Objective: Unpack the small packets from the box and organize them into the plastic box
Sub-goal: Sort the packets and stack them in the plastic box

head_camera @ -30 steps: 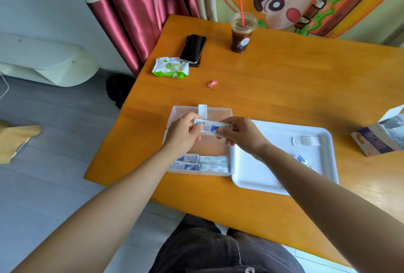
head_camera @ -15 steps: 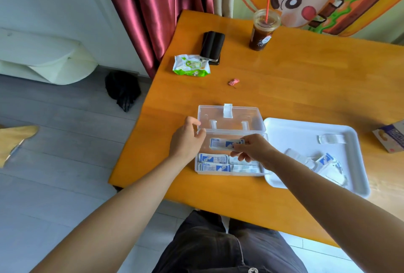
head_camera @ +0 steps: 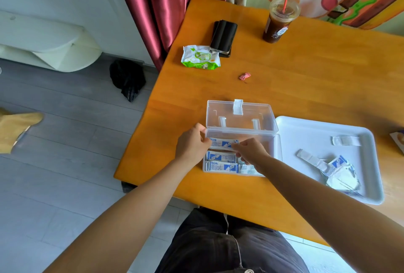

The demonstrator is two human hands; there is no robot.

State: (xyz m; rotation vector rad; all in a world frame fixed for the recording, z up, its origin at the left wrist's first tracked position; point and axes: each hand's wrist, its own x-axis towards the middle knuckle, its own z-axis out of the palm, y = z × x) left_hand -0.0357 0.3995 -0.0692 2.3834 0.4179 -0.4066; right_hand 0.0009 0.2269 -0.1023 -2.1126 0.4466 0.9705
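Whereas a second ago both hands held the packet (head_camera: pixel 223 143) above the plastic box (head_camera: pixel 238 122) on the desk (head_camera: pixel 306 75), the left hand (head_camera: pixel 192 145) and right hand (head_camera: pixel 250 152) now pinch its ends low inside the box, behind the rows of packets (head_camera: pixel 220 166) at its near wall. Right of the box, the white tray (head_camera: pixel 306 132) keeps its loose packets (head_camera: pixel 341 174).
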